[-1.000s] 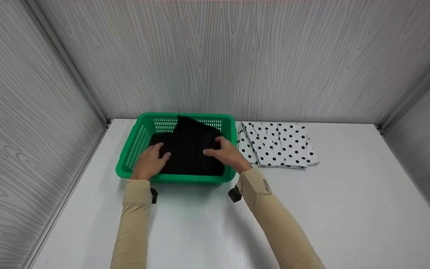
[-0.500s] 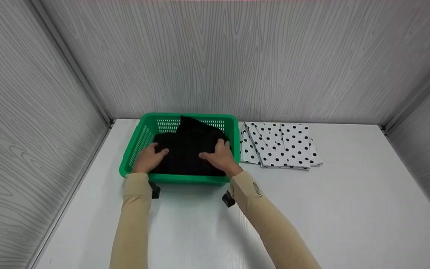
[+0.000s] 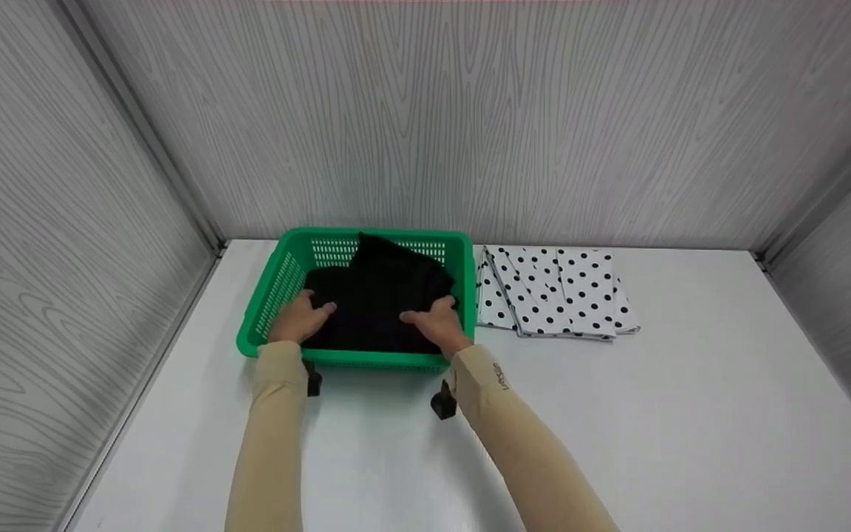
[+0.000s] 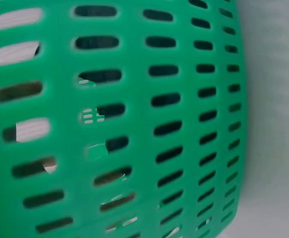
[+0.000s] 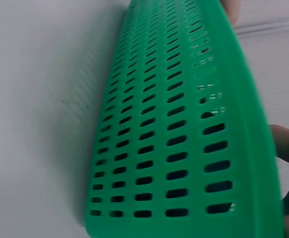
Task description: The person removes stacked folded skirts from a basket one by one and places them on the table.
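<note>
In the head view, folded black cloth [image 3: 374, 310] lies in a green plastic basket [image 3: 377, 360], one corner standing up at the back. My left hand [image 3: 298, 318] grips the cloth's left side, thumb on top and fingers down along the edge. At its right side my right hand [image 3: 436, 323] holds it the same way, thumb pointing inward. The fingertips of both hands are hidden. The slotted basket wall [image 4: 137, 54] fills most of the left wrist view and hides that hand's hold. In the right wrist view, part of my right hand [image 5: 287, 141] shows beyond the basket rim.
Just right of the basket lies white cloth with black dots [image 3: 558, 292], folded in layers. Everything stands on a white table [image 3: 691, 384]. Grey wood-grain panels [image 3: 425, 118] close off the back and both sides.
My right hand has moved left and nearer to me, settling deeper along the cloth's right side. The left hand has shifted slightly down onto the left edge. The dotted cloth stays put.
</note>
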Demonstrator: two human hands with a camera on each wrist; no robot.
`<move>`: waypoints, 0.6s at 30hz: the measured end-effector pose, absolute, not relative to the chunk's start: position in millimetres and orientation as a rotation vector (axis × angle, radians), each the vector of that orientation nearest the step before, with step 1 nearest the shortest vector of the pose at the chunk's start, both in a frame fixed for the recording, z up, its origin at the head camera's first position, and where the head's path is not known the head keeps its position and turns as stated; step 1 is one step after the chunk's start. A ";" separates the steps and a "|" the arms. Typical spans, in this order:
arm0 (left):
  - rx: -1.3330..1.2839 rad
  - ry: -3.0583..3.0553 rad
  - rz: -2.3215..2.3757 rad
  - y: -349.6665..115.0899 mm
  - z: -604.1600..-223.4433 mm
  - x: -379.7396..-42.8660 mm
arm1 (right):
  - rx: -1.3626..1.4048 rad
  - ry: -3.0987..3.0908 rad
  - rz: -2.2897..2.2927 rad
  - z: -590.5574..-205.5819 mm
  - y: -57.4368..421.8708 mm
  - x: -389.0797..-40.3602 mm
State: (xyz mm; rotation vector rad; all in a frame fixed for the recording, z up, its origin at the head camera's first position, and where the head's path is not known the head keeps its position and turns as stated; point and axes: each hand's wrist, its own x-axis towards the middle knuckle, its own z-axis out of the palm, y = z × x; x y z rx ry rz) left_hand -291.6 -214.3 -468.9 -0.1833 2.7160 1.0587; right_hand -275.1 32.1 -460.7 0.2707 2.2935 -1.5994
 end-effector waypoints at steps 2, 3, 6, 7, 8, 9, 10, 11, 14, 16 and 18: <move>-0.183 2.707 1.054 -213.3 -471.0 -293.5 | 0.288 2.271 -1.607 -464.8 32.1 -277.7; -0.182 2.702 1.060 -212.8 -471.6 -294.4 | 0.292 2.264 -1.610 -466.2 32.3 -279.0; -0.180 2.684 1.086 -212.2 -471.8 -295.1 | 0.303 2.245 -1.620 -469.9 32.1 -282.2; -0.180 2.679 1.093 -211.8 -471.6 -295.7 | 0.307 2.245 -1.619 -470.6 32.2 -283.2; -0.183 2.673 1.102 -211.5 -471.5 -296.0 | 0.308 2.246 -1.623 -471.2 32.5 -284.1; -0.188 2.668 1.110 -211.2 -471.4 -296.2 | 0.308 2.247 -1.628 -471.8 32.7 -284.7; -0.193 2.666 1.115 -210.8 -471.0 -296.3 | 0.309 2.249 -1.636 -472.2 32.9 -285.4; -0.202 2.665 1.119 -210.7 -471.0 -296.5 | 0.311 2.251 -1.646 -472.4 33.2 -285.8; -0.239 2.676 1.116 -210.8 -471.0 -296.0 | 0.306 2.259 -1.684 -473.1 33.1 -285.9; -0.263 2.689 1.109 -210.9 -470.8 -295.1 | 0.299 2.279 -1.706 -473.1 32.2 -285.7; -0.289 2.698 1.107 -211.7 -471.3 -294.5 | 0.290 2.307 -1.725 -472.7 30.7 -285.6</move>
